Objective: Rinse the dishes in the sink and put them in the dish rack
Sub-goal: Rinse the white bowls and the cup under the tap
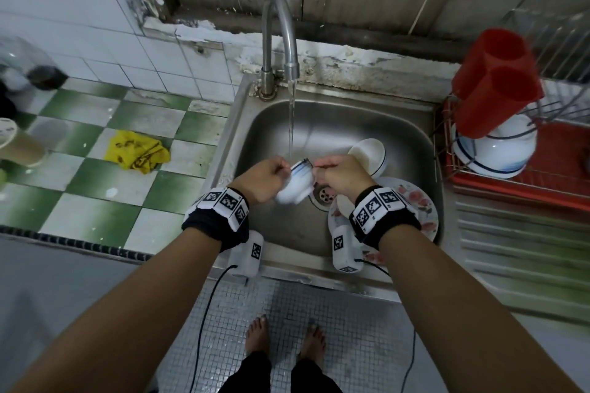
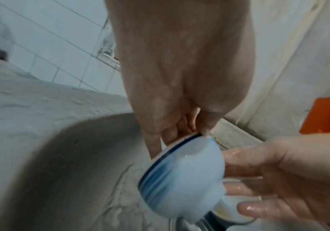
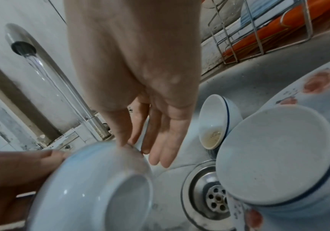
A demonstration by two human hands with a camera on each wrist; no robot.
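Small white blue-rimmed ceramic bowl point(image 1: 295, 183): pinched by left hand point(image 1: 260, 180) and right hand point(image 1: 340, 180); tipped sideways, foot visible only in right wrist view.

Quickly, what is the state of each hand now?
Left hand: grips the small bowl at its rim.
Right hand: pinches the same bowl's rim, other fingers straight.

steel sink point(image 1: 424, 150) holds bowls point(image 1: 372, 155) (two) and floral plate point(image 1: 421, 204).

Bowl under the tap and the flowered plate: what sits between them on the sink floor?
In the right wrist view, the drain strainer lies between the held bowl and the flowered plate.
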